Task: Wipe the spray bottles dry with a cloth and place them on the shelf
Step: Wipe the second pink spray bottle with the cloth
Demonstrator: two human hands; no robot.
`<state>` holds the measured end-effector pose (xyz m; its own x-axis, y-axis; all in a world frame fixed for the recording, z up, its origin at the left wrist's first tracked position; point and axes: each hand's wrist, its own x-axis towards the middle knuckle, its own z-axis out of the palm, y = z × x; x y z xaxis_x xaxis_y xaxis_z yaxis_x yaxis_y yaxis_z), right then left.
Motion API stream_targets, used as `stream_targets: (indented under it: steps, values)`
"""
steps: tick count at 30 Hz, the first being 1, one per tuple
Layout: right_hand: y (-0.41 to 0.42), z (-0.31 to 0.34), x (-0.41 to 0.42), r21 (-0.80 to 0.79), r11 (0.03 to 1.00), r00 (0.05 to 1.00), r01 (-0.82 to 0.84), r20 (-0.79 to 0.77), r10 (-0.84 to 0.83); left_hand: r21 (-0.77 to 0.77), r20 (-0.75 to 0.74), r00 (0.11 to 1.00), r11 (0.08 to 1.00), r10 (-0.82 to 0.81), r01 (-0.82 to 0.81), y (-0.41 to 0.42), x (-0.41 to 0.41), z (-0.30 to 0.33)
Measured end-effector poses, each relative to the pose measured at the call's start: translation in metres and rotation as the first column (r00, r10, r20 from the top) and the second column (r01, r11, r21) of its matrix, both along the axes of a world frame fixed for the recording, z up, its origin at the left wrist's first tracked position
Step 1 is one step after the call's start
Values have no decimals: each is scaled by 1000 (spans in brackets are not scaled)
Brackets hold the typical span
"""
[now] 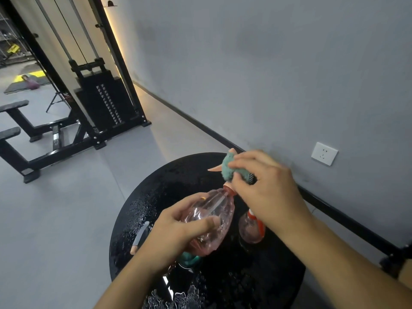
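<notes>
My left hand (176,230) grips the body of a clear pink spray bottle (209,217), held tilted above a wet round black table (138,210). My right hand (265,188) presses a teal cloth (229,167) around the bottle's peach spray head, whose nozzle tip sticks out to the left. A second pink spray bottle (250,230) with a red-orange top stands on the table under my right wrist. A teal bottle (189,259) is mostly hidden below my left hand, and its grey trigger (140,237) shows to the left.
Water drops cover the table top. A grey wall with a white socket (324,153) runs along the right. A black weight-stack machine (104,101) and benches (13,130) stand on the grey floor to the left. No shelf is in view.
</notes>
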<state>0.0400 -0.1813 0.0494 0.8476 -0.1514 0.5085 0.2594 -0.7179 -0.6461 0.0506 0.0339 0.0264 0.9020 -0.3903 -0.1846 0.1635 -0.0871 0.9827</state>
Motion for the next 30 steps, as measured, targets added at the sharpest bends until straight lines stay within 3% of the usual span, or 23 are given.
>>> stream_targets:
  steps: [4, 17, 24, 30]
  values:
    - [-19, 8, 4, 45, 991, 991, 125, 45, -127, -26, -13, 1000, 1000, 12, -12, 4, 4, -1]
    - [5, 3, -6, 18, 993, 989, -113, -93, 114, -30, 28, 998, 998, 49, -48, 5, 3, -7]
    - [-6, 1, -1, 48, 998, 998, 47, 43, -50, -31, 27, 1000, 999, 13, -12, -1, 4, -6]
    - [0, 0, -2, -47, 999, 1000, -9, 10, 9, -68, 33, 997, 996, 68, -65, 6, 5, -7]
